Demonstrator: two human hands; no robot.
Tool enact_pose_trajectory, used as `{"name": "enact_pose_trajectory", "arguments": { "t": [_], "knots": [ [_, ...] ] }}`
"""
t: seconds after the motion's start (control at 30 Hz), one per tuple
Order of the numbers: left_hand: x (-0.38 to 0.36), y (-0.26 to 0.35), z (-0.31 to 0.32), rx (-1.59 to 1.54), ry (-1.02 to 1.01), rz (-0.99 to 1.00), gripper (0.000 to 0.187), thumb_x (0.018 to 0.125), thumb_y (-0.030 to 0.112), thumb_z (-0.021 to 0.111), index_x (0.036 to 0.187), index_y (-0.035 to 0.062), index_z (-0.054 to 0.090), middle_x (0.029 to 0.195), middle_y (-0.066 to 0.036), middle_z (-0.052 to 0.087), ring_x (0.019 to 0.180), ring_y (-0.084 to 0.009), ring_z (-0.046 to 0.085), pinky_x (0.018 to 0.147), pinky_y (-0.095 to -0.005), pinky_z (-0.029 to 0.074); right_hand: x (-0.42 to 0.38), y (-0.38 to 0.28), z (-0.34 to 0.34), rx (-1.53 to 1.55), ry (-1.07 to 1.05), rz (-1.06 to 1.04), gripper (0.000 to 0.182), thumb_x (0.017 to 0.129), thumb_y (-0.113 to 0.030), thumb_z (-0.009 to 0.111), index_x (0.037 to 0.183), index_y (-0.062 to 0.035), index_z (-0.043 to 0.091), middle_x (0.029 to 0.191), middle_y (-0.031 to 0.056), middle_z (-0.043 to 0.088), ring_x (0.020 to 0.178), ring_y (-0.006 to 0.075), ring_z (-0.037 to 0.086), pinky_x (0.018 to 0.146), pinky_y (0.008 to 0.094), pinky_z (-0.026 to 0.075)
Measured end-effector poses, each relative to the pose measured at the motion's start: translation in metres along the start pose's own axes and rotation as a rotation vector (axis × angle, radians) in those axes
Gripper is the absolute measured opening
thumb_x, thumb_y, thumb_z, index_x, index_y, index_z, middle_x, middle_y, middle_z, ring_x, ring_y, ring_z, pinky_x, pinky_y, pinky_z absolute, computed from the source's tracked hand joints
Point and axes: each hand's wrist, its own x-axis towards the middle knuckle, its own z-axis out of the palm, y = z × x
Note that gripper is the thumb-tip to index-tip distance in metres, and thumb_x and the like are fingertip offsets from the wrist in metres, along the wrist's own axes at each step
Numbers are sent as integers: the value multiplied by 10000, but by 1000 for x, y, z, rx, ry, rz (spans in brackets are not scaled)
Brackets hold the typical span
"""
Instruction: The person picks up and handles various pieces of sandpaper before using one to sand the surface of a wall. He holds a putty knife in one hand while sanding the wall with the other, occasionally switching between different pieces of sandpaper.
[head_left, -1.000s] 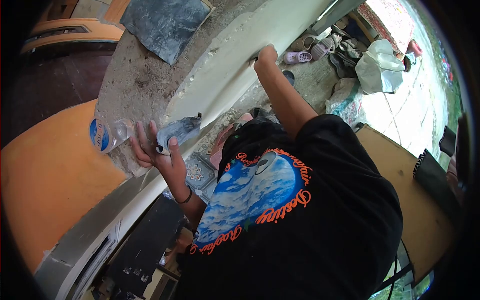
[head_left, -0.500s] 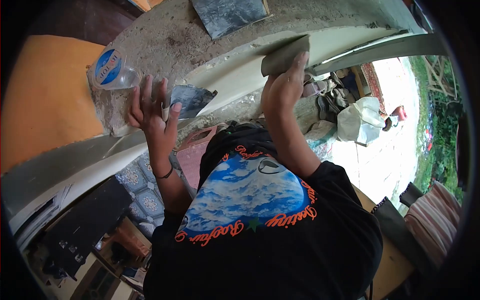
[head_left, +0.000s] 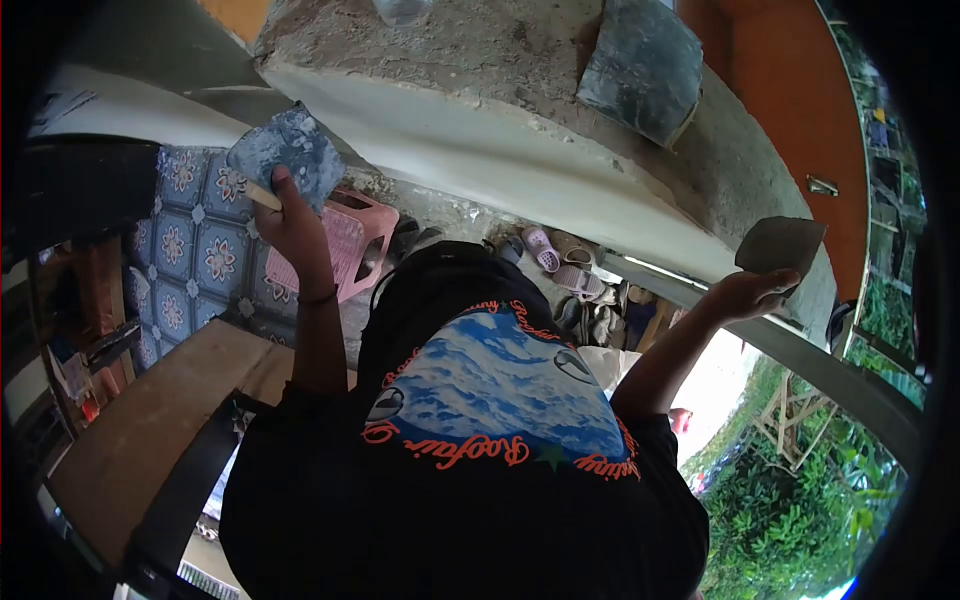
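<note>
Beside the concrete ledge (head_left: 480, 55), a grey scraper (head_left: 783, 243) is gripped by the right hand (head_left: 752, 296) (smeared board (head_left: 312, 150) by the left hand (head_left: 292, 228)).

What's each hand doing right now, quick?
Left hand: closed, holding the mottled grey plate by its pale edge strip.
Right hand: closed, holding the thin grey sheet by its lower edge.

On the ledge (head_left: 470, 55), a container (head_left: 403, 10) sits left of a sheet (head_left: 645, 72); below, a stool (head_left: 330, 243) stands left of shoes (head_left: 545, 252). One plate (head_left: 305, 143) is in the left hand (head_left: 296, 230), another plate (head_left: 782, 244) in the right hand (head_left: 745, 297).
</note>
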Motion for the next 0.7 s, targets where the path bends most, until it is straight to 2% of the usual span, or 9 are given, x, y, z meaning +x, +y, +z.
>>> {"name": "enact_pose_trajectory", "arguments": {
  "t": [0.03, 0.1, 0.17, 0.23, 0.3, 0.33, 0.43, 0.5, 0.7],
  "knots": [
    [-5, -21, 6, 18, 53, 46, 355, 865, 192, 561, 1033, -121, 535, 974, -161, 605, 835, -197, 575, 734, -319, 463, 11, 5, 2, -5, -43, 31, 642, 943, -445, 383, 1029, 177, 517, 944, 290, 567, 841, 327, 585, 720, 417, 477],
    [-25, -59, 28, -102, 164, -148, 364, 819, 148, 562, 1051, -129, 519, 1014, -186, 591, 879, -239, 575, 751, -346, 465, 29, 27, 9, -12, -102, -27, 654, 931, -466, 406, 966, 171, 549, 854, 251, 588, 777, 280, 588, 661, 400, 478],
    [-53, -109, 56, -80, 226, -275, 390, 792, 168, 552, 1031, -138, 521, 988, -195, 600, 842, -266, 584, 725, -370, 468, 36, 45, 14, -34, -241, 111, 644, 933, -461, 406, 911, 164, 561, 785, 226, 591, 730, 259, 585, 634, 384, 470],
    [-83, -147, 91, -1, 164, -601, 367, 786, 213, 546, 953, -114, 541, 873, -158, 602, 735, -260, 579, 651, -371, 463, 28, 53, 22, -18, -271, 24, 639, 931, -472, 405, 827, 138, 563, 704, 180, 564, 656, 234, 550, 583, 373, 447],
    [-123, -158, 130, -210, 81, -861, 285, 795, 172, 492, 912, -85, 530, 783, -110, 580, 657, -211, 547, 584, -346, 442, 18, 53, 26, -28, -235, -101, 635, 927, -482, 410, 739, 106, 562, 630, 147, 518, 586, 222, 496, 543, 366, 416],
    [-149, -153, 147, -337, 30, -842, 241, 807, 178, 483, 847, -54, 536, 708, -71, 546, 595, -169, 512, 537, -329, 418, 17, 59, 33, 17, -163, -160, 641, 927, -487, 407, 603, 57, 505, 544, 102, 440, 528, 204, 414, 498, 376, 367],
    [-218, -75, 175, -245, -280, -836, 218, 804, 153, 458, 848, -41, 548, 707, -109, 559, 577, -172, 525, 542, -333, 421, 23, 60, 26, -97, -319, -82, 632, 935, -465, 403, 515, 6, 403, 488, 76, 384, 482, 181, 353, 451, 372, 316],
    [-246, -53, 187, -236, -333, -664, 193, 754, 79, 457, 866, -52, 542, 635, -120, 524, 528, -201, 508, 525, -341, 423, 22, 57, 25, -92, -366, -155, 624, 940, -454, 401, 499, -15, 352, 469, 61, 354, 465, 167, 319, 430, 364, 283],
    [-185, -124, 212, -421, -23, -754, 172, 764, 28, 405, 897, -34, 495, 605, -85, 491, 481, -173, 442, 474, -341, 398, 14, 54, 22, -74, -376, -273, 649, 955, -417, 394, 444, -47, 242, 403, 23, 277, 399, 129, 239, 379, 341, 200]
  ]
}}
